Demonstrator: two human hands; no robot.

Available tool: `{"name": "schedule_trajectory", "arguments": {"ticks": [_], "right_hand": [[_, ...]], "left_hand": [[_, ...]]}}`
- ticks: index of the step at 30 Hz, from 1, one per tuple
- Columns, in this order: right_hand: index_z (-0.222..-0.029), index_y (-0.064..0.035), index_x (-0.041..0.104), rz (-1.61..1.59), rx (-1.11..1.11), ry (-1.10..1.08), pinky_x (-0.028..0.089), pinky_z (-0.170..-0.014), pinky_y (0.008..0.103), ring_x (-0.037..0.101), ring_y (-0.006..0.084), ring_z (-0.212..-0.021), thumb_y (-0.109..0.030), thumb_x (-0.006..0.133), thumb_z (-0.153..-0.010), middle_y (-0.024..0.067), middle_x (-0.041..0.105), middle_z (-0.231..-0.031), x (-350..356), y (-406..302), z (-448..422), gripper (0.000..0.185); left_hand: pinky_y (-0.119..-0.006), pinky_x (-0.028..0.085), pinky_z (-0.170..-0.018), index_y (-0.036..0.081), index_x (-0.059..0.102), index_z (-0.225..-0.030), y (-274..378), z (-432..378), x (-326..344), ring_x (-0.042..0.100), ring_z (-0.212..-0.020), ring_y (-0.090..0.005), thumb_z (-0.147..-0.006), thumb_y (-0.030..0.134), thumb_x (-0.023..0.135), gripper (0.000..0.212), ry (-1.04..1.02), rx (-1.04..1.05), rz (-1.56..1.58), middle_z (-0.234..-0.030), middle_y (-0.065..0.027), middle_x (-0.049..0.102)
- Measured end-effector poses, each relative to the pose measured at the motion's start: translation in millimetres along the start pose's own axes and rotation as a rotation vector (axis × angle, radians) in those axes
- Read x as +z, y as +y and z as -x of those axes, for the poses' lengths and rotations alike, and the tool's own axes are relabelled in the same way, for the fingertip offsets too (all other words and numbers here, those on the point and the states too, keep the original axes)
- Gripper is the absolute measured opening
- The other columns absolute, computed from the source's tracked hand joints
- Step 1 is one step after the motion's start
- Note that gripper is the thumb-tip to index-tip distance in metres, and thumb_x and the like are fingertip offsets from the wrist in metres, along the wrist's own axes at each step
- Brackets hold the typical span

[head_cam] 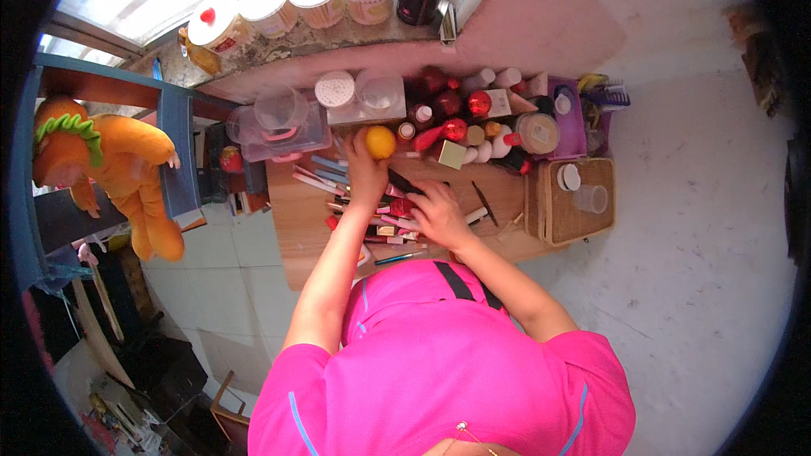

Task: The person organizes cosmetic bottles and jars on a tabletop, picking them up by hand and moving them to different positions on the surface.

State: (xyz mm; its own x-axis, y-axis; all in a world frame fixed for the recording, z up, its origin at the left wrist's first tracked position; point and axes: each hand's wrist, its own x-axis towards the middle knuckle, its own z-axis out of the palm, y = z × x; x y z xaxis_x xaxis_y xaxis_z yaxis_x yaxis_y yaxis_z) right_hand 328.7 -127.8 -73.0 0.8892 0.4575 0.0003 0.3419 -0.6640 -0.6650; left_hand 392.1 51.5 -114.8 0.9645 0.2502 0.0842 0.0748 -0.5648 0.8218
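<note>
My left hand (pixel 367 177) reaches to the back of the wooden table (pixel 288 228), its fingers against the left side of a round yellow object (pixel 380 142). Whether they grip it is unclear. My right hand (pixel 440 215) lies low over a pile of cosmetics, fingers bent and pointing left. By its fingertips are a dark tube (pixel 404 182) and a red item (pixel 400 207). Its fingertips are partly hidden among these. Around both hands lie pink and white tubes (pixel 317 182), blue pens or tubes (pixel 329 170) and a thin blue pen (pixel 401 258).
Clear plastic boxes (pixel 288 133) stand at the back left. Several bottles (pixel 447 104) crowd the back, near a purple basket (pixel 567 120). At the right is a woven tray (pixel 576 221) with a clear cup (pixel 590 199). An orange plush toy (pixel 127 158) hangs on the blue shelf (pixel 177 158).
</note>
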Motion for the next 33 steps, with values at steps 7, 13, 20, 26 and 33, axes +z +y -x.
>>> {"name": "schedule_trajectory", "arguments": {"ticks": [7, 13, 20, 26, 33], "right_hand": [[-0.118, -0.0022, 0.060, 0.165, 0.056, 0.054, 0.040, -0.102, 0.0447, 0.046, 0.0363, -0.123, -0.003, 0.064, -0.072, 0.0159, 0.053, -0.127, -4.8, 32.0, 15.1, 0.045], [-0.126, -0.0044, 0.054, 0.237, 0.074, -0.083, 0.039, -0.102, 0.0451, 0.046, 0.0367, -0.120, -0.005, 0.065, -0.071, 0.0154, 0.052, -0.126, 14.6, 42.9, 9.1, 0.057], [-0.117, -0.0065, 0.059, 0.146, 0.219, -0.051, 0.045, -0.092, 0.0464, 0.053, 0.0396, -0.107, -0.010, 0.073, -0.069, 0.0164, 0.054, -0.116, -1.2, 34.6, 19.0, 0.050], [-0.097, -0.0027, 0.066, -0.108, 0.284, 0.254, 0.047, -0.083, 0.0453, 0.058, 0.0384, -0.098, -0.016, 0.078, -0.068, 0.0161, 0.060, -0.099, -18.3, 34.2, 41.1, 0.034], [-0.098, -0.0030, 0.068, -0.065, 0.473, 0.497, 0.049, -0.080, 0.0429, 0.060, 0.0376, -0.093, -0.018, 0.077, -0.070, 0.0169, 0.064, -0.096, -38.1, 63.4, 75.8, 0.033]], "left_hand": [[-0.048, 0.041, -0.096, 0.004, 0.054, -0.116, 8.3, 23.0, -30.6, 0.048, -0.111, -0.0448, -0.078, 0.006, 0.069, 0.041, 0.031, 0.057, -0.105, -0.114, -0.0231, 0.050], [-0.047, 0.046, -0.082, 0.006, 0.063, -0.104, 11.0, 65.0, -48.2, 0.053, -0.099, -0.0379, -0.076, 0.012, 0.069, 0.028, -0.320, 0.248, -0.283, -0.104, -0.0161, 0.057], [-0.046, 0.047, -0.084, 0.004, 0.060, -0.111, 5.9, 95.9, -38.8, 0.053, -0.102, -0.0373, -0.065, 0.012, 0.078, 0.049, -0.423, 0.298, -0.386, -0.108, -0.0161, 0.056], [-0.047, 0.046, -0.083, 0.003, 0.057, -0.100, 0.6, 91.6, -32.1, 0.054, -0.097, -0.0386, -0.068, 0.007, 0.074, 0.036, -0.425, 0.278, -0.364, -0.099, -0.0178, 0.058], [-0.037, 0.048, -0.071, 0.004, 0.061, -0.106, 47.6, 87.4, -47.5, 0.063, -0.082, -0.0321, -0.080, 0.013, 0.072, 0.030, -0.390, 0.088, 0.027, -0.093, -0.0156, 0.064]]}}
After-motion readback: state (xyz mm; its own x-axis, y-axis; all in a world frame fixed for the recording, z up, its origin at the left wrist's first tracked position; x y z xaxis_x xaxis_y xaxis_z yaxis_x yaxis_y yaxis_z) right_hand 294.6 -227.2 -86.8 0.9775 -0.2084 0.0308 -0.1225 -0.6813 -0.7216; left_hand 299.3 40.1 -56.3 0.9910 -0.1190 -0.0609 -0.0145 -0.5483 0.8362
